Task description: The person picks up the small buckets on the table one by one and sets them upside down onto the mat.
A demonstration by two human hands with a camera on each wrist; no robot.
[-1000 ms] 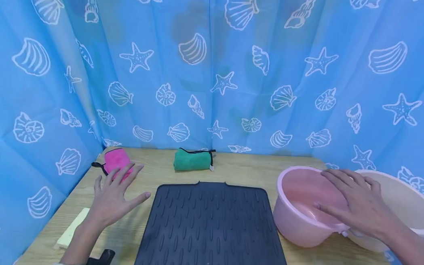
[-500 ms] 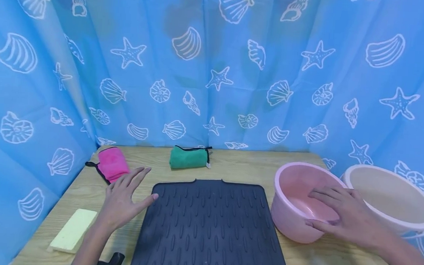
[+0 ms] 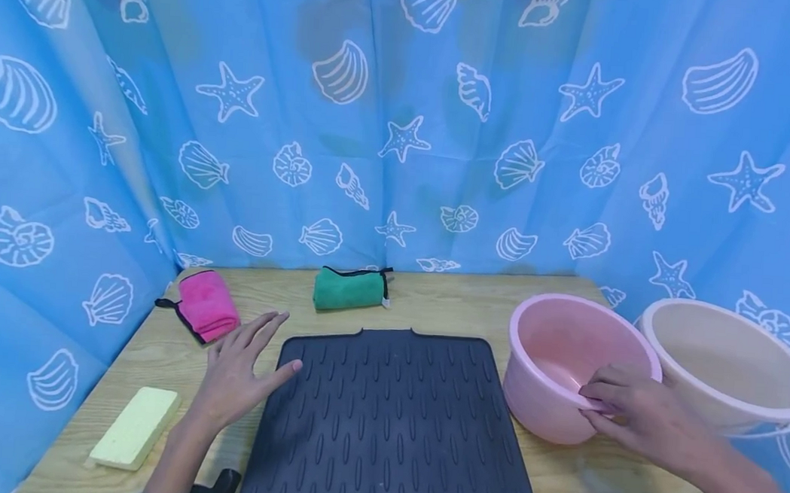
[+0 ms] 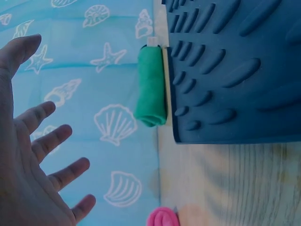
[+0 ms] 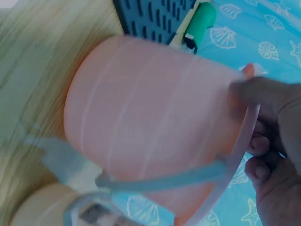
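My right hand (image 3: 636, 412) pinches the near rim of a pink bucket (image 3: 541, 406), thumb outside and fingers inside. In the right wrist view the pink bucket (image 5: 150, 117) shows its side wall and a pale handle (image 5: 169, 183) hanging from it. My left hand (image 3: 234, 380) hovers with its fingers spread, holding nothing, between the dark ribbed mat (image 3: 391, 420) and a pale yellow sponge block (image 3: 136, 427). Just beyond its fingertips lies a folded pink cloth (image 3: 208, 304) with black edging.
A cream bucket (image 3: 685, 392) stands right of the pink one. A rolled green cloth (image 3: 350, 289) with black trim lies behind the mat. The wooden table (image 3: 453, 295) is bounded by a blue seashell curtain (image 3: 443, 129) at the back and sides.
My right hand has come down from over the pink bucket and taken hold of its near rim. The left hand stays spread, shifted slightly right. The head view has tilted down a little.
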